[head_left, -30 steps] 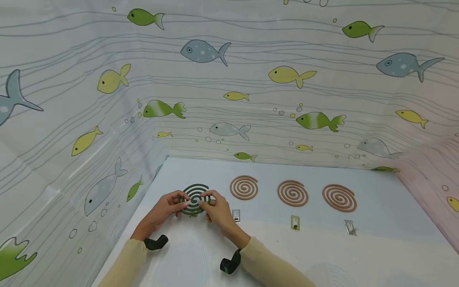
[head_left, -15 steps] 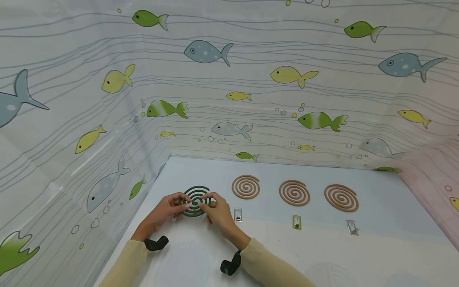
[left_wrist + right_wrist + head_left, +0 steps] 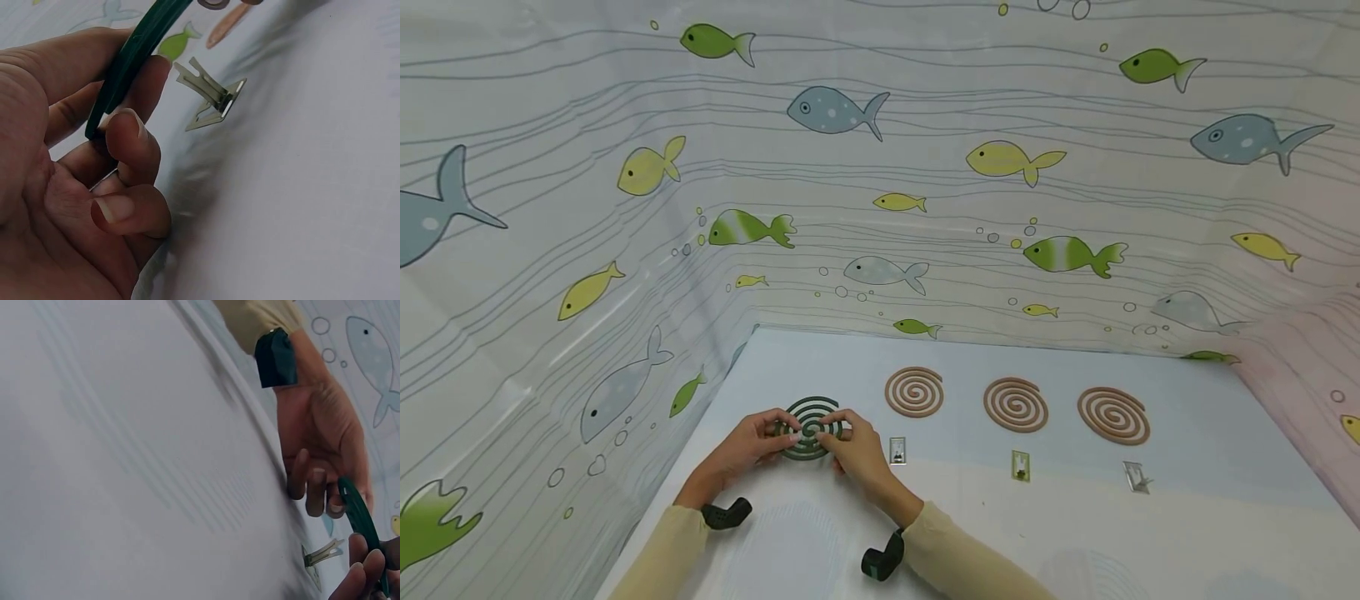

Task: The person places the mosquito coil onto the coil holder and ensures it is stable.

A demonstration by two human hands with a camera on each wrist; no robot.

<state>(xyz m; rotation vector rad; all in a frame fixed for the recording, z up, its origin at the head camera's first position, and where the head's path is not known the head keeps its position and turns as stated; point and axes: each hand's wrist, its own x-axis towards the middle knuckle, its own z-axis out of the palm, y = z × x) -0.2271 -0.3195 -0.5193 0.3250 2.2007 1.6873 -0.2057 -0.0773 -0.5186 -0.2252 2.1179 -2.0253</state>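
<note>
Both hands hold a dark green mosquito coil point(image 3: 810, 430) by its opposite sides, raised over the table at the left. My left hand point(image 3: 747, 443) pinches its left edge between thumb and fingers, and my right hand point(image 3: 860, 451) pinches the right edge. A small metal coil stand point(image 3: 215, 103) with a forked upright tab rests on the table close below the coil. In the right wrist view that stand point(image 3: 320, 555) is beside the held coil point(image 3: 359, 510). The head view hides it behind the coil.
Three brown mosquito coils point(image 3: 913, 392) lie in a row to the right on the white table. In front of them lie three small metal stands point(image 3: 898, 451), one near each coil. Fish-printed sheeting point(image 3: 970, 225) walls the table's back and sides.
Both hands have brought the green coil slightly down and nearer to the body. The stand edge that showed below it earlier is now hidden in the head view.
</note>
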